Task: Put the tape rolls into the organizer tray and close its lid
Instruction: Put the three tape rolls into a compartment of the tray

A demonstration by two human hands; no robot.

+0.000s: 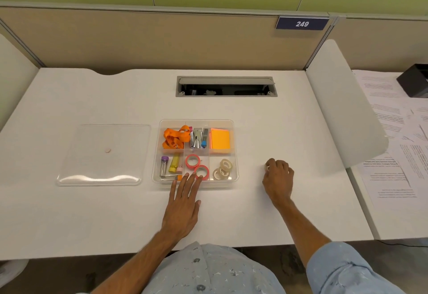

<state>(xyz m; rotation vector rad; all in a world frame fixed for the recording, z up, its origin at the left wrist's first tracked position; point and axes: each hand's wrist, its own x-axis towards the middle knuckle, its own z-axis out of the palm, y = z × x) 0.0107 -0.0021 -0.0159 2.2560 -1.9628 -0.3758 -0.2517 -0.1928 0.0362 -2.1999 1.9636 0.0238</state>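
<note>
A clear organizer tray [235, 155] sits mid-desk. Its front middle compartment holds two pink tape rolls [192, 161], the nearer one [202, 172] touched by the fingertips of my left hand [185, 203], which lies flat with fingers apart over the tray's front rim. The front right compartment holds three pale beige tape rolls [222, 170]. My right hand [278, 179] rests on the desk right of the tray, fingers curled around a pale tape roll [267, 168], mostly hidden. The clear lid [102, 155] lies flat on the desk left of the tray.
The tray's other compartments hold an orange lanyard [174, 137], a stapler and clips [198, 138], orange sticky notes [220, 141] and small vials [170, 165]. A cable hatch [225, 86] is open behind. A white divider [345, 104] and printed papers [393, 143] are at right.
</note>
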